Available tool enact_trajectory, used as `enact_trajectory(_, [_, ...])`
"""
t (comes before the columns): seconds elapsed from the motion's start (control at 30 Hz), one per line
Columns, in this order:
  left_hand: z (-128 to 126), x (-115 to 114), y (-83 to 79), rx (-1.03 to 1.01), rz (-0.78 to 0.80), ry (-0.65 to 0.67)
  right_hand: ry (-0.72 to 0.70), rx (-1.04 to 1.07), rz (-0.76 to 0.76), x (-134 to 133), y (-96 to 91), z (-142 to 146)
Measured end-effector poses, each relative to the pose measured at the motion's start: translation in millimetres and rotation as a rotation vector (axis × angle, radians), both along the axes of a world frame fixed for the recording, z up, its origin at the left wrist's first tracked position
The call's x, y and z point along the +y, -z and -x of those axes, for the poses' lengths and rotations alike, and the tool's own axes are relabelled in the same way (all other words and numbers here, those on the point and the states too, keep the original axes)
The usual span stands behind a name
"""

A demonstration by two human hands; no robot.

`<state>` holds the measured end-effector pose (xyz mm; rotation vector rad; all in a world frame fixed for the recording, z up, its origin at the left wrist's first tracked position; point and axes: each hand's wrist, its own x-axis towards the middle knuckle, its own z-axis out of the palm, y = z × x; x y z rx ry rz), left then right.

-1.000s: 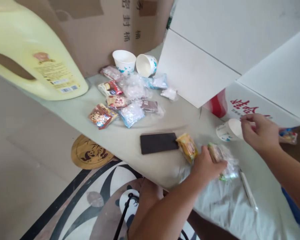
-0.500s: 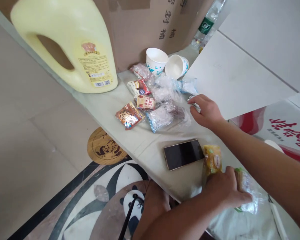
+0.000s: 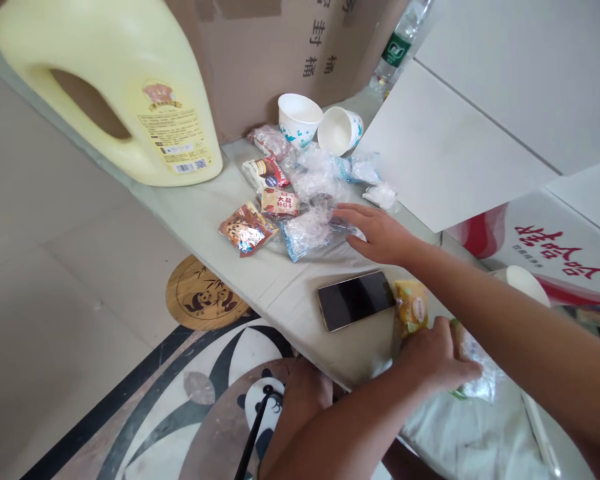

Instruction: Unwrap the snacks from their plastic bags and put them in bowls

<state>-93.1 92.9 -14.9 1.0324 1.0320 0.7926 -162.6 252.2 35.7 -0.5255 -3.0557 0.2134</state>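
My right hand [image 3: 377, 233] lies flat and open over the heap of small snack packets [image 3: 300, 200] on the pale table [image 3: 220, 213], its fingertips on a clear plastic packet [image 3: 307, 233]. My left hand [image 3: 437, 357] is closed on a clear plastic wrapper [image 3: 475, 367] near the table's front edge. A yellow snack packet [image 3: 410, 310] lies right beside my left hand, and a black phone [image 3: 355, 300] lies to its left.
A big yellow jug [image 3: 120, 87] stands at the back left before a cardboard box [image 3: 280, 47]. Two paper cups [image 3: 320, 123] sit behind the packets, a third cup [image 3: 525, 283] at the right. A white carton with red print [image 3: 545, 247] and a water bottle [image 3: 397, 47] are there too.
My right hand came from the cup at the right, reached across to the small white packet, then slid left and down onto the clear packets, fingers now spread. My left hand stayed on its wrapper.
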Motion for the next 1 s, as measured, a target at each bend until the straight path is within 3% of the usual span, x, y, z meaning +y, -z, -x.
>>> enact_trajectory(0.13, [2.5, 2.0, -3.6, 0.127, -0.020, 0.056, 0.160, 0.046, 0.001, -4.9, -18.8, -61.8])
enact_trajectory(0.33, [-1.0, 4.4, -3.9, 0.188, -0.069, 0.021, 0.599, 0.135, -0.031, -22.8, -28.6, -178.8])
enact_trajectory(0.47, [-5.5, 7.2, -0.2, 0.197, -0.083, -0.037, 0.810, 0.240, -0.083, -56.1, -18.1, -251.5])
enact_trajectory(0.6, [-11.9, 10.4, 2.1, 0.108, -0.086, -0.115, 1.000, 0.242, -0.038, -104.5, 13.7, -312.7])
enact_trajectory(0.77, [-23.2, 13.1, 0.7, 0.110, -0.065, -0.237, 0.993, 0.256, -0.007, -153.7, 55.5, -349.4])
enact_trajectory(1.0, [-31.4, 16.2, 7.7, 0.022, -0.074, -0.314, 0.957, 0.175, 0.050, -166.9, 68.4, -354.2])
